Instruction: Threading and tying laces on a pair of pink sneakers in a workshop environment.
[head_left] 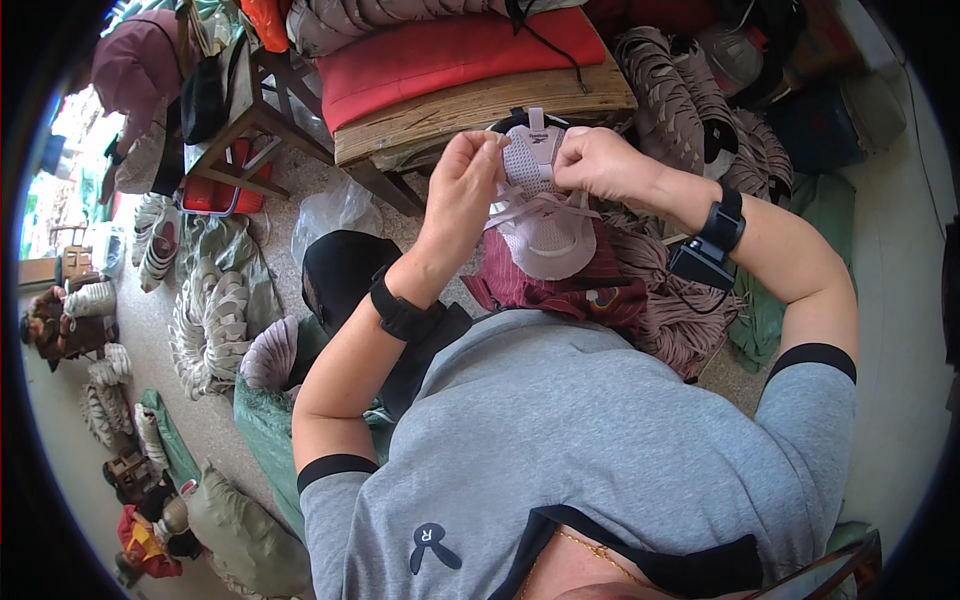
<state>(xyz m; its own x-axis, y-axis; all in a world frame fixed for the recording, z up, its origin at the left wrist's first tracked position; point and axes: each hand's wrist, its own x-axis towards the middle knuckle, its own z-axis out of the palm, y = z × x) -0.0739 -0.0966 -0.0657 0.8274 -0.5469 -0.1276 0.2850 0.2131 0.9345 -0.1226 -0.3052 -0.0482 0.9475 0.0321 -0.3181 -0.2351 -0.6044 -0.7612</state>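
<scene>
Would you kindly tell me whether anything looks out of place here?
Only slightly: a crumpled clear plastic bag lies loose on the floor beside the wooden table and looks stray. I see no spill, and no clear damage to the pale shoe upper at the left hand and right hand.

Mesh shoe [548, 245], rough wooden table [480, 114]
</scene>
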